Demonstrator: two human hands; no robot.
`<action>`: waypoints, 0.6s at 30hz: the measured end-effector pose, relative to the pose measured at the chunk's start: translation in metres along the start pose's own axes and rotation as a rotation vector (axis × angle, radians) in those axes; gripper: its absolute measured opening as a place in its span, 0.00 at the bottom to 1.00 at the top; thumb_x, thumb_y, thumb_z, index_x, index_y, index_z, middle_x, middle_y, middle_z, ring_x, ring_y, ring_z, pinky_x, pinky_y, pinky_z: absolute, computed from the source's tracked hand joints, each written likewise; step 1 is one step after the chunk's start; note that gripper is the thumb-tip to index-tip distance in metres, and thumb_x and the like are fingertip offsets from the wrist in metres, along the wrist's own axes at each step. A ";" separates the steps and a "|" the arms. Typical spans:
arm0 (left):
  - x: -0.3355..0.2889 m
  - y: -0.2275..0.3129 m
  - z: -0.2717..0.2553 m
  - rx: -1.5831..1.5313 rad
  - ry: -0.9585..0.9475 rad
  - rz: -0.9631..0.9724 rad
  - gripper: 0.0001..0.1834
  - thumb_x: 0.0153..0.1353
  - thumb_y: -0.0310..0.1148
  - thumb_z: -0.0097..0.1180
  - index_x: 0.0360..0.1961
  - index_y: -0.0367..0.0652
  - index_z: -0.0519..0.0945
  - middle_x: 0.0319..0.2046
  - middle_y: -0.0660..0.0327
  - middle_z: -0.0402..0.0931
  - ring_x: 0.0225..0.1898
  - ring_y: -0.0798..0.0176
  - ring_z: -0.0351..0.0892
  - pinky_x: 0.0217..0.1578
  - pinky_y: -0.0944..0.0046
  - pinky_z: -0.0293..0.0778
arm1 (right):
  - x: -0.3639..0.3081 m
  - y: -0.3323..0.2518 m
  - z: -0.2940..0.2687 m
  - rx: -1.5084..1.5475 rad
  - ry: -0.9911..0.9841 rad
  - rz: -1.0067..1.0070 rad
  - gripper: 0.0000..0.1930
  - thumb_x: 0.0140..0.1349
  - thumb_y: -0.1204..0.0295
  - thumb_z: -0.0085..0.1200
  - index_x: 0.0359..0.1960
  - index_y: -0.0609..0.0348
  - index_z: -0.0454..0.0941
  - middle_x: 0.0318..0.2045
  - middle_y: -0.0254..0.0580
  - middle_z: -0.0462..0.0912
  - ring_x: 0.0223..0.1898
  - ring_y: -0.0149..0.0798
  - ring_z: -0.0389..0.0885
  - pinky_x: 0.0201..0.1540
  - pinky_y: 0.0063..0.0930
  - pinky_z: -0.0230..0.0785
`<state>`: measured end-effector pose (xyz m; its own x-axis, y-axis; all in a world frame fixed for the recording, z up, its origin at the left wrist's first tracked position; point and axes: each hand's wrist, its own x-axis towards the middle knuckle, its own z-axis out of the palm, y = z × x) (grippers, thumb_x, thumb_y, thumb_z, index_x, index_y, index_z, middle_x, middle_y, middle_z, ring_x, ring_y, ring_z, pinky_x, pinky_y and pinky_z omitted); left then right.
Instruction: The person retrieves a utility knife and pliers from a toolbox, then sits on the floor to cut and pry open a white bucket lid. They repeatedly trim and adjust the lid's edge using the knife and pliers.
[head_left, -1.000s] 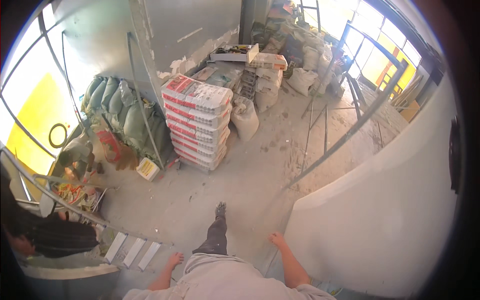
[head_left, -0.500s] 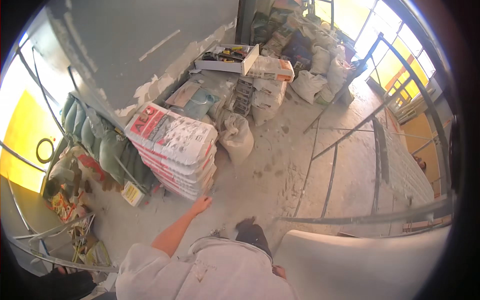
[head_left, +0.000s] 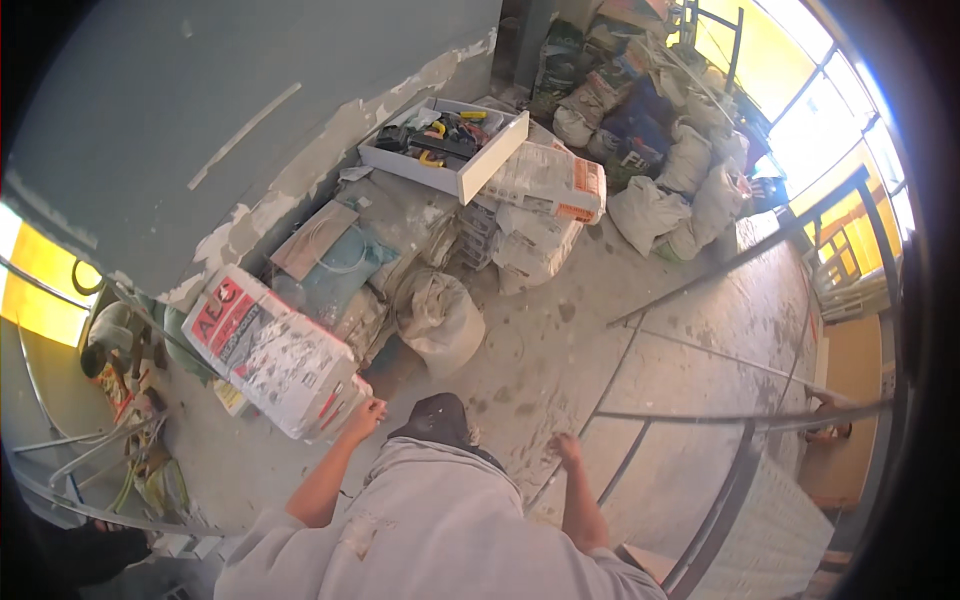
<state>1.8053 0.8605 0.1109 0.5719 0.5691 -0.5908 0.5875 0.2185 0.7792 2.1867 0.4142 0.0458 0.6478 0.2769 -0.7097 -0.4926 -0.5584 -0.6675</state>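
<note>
My left hand [head_left: 369,417], its fingers curled in, is beside the near right corner of a stack of white-and-red paper sacks [head_left: 280,355]. Whether it touches the sacks I cannot tell. Nothing shows in that hand. My right hand [head_left: 566,450] hangs low over the floor to the right of my body, small and blurred, with no object visible in it. Just beyond the stack, an off-white woven sack [head_left: 440,320] stands with its top crumpled. Dust and grey smears cover the top paper sack.
A white drawer-like box [head_left: 490,158] with tools rests by the wall, beside orange-and-white sacks [head_left: 548,182]. Several filled sacks [head_left: 650,213] are heaped at the back. Metal rails [head_left: 740,418] cross the right side. Poles and clutter [head_left: 150,450] lie at the left.
My view has moved forward and turned right, so the sack stack sits further left and the tool box looks nearer. My right hand has swung out from beside my body.
</note>
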 end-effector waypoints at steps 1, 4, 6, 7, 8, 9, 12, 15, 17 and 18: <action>0.012 0.003 0.006 -0.084 0.042 -0.010 0.16 0.76 0.42 0.52 0.50 0.39 0.80 0.38 0.60 0.84 0.34 0.68 0.82 0.35 0.66 0.76 | 0.035 -0.039 -0.016 -0.074 0.003 -0.017 0.15 0.70 0.66 0.53 0.53 0.60 0.81 0.35 0.43 0.87 0.34 0.37 0.85 0.36 0.32 0.77; 0.057 0.013 0.011 -0.296 0.080 -0.060 0.14 0.77 0.39 0.51 0.51 0.40 0.80 0.38 0.62 0.83 0.32 0.71 0.79 0.32 0.70 0.75 | 0.123 -0.148 -0.039 -0.116 -0.005 -0.169 0.15 0.71 0.65 0.52 0.53 0.60 0.81 0.37 0.42 0.87 0.34 0.32 0.83 0.36 0.29 0.76; 0.084 0.041 0.019 -0.250 0.134 -0.030 0.17 0.76 0.43 0.51 0.53 0.41 0.80 0.40 0.61 0.84 0.36 0.69 0.82 0.37 0.67 0.77 | 0.160 -0.216 -0.033 -0.099 0.006 -0.292 0.16 0.72 0.64 0.52 0.53 0.60 0.81 0.37 0.40 0.87 0.34 0.30 0.82 0.36 0.26 0.74; 0.100 0.046 0.012 -0.254 0.157 -0.039 0.17 0.76 0.43 0.51 0.53 0.41 0.80 0.40 0.61 0.84 0.36 0.69 0.82 0.37 0.67 0.77 | 0.169 -0.258 -0.016 -0.108 -0.004 -0.290 0.16 0.72 0.64 0.53 0.54 0.60 0.81 0.37 0.40 0.87 0.35 0.30 0.82 0.37 0.26 0.73; 0.118 0.050 0.010 -0.205 0.182 -0.060 0.17 0.77 0.43 0.51 0.53 0.41 0.80 0.40 0.62 0.84 0.36 0.69 0.82 0.37 0.67 0.77 | 0.173 -0.304 0.003 -0.123 -0.013 -0.291 0.17 0.71 0.64 0.53 0.55 0.60 0.81 0.37 0.39 0.87 0.35 0.30 0.82 0.37 0.26 0.73; 0.134 0.056 0.016 -0.162 0.190 -0.079 0.16 0.77 0.42 0.52 0.52 0.41 0.80 0.40 0.62 0.84 0.36 0.70 0.82 0.37 0.68 0.77 | 0.185 -0.339 0.012 -0.145 -0.042 -0.329 0.18 0.71 0.64 0.53 0.56 0.61 0.81 0.37 0.40 0.88 0.36 0.31 0.82 0.38 0.26 0.73; 0.156 0.126 0.025 -0.252 0.271 -0.022 0.16 0.77 0.42 0.52 0.52 0.42 0.81 0.40 0.62 0.85 0.36 0.70 0.82 0.37 0.69 0.76 | 0.219 -0.432 0.042 -0.314 -0.112 -0.516 0.19 0.69 0.65 0.54 0.56 0.64 0.80 0.38 0.41 0.88 0.37 0.34 0.83 0.41 0.28 0.74; 0.162 0.158 0.030 -0.354 0.311 -0.006 0.16 0.77 0.42 0.52 0.53 0.42 0.81 0.41 0.62 0.85 0.36 0.71 0.82 0.38 0.69 0.76 | 0.243 -0.544 0.094 -0.445 -0.117 -0.730 0.17 0.67 0.67 0.55 0.54 0.63 0.81 0.38 0.45 0.88 0.40 0.38 0.85 0.44 0.33 0.75; 0.165 0.181 0.035 -0.415 0.325 0.002 0.17 0.77 0.42 0.52 0.54 0.42 0.80 0.41 0.62 0.84 0.37 0.71 0.82 0.38 0.70 0.75 | 0.271 -0.608 0.135 -0.578 -0.068 -0.902 0.15 0.66 0.69 0.57 0.52 0.62 0.82 0.37 0.48 0.87 0.41 0.42 0.86 0.46 0.35 0.75; 0.165 0.195 0.039 -0.462 0.365 0.010 0.17 0.77 0.42 0.52 0.55 0.41 0.80 0.42 0.62 0.84 0.38 0.71 0.82 0.39 0.70 0.75 | 0.290 -0.633 0.157 -0.656 -0.024 -0.974 0.14 0.65 0.70 0.58 0.51 0.62 0.81 0.37 0.50 0.87 0.41 0.45 0.86 0.46 0.37 0.75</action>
<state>2.0366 0.9662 0.1572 0.2940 0.7910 -0.5365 0.2255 0.4881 0.8432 2.5950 0.9712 0.2273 0.5711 0.8204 0.0280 0.6034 -0.3964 -0.6919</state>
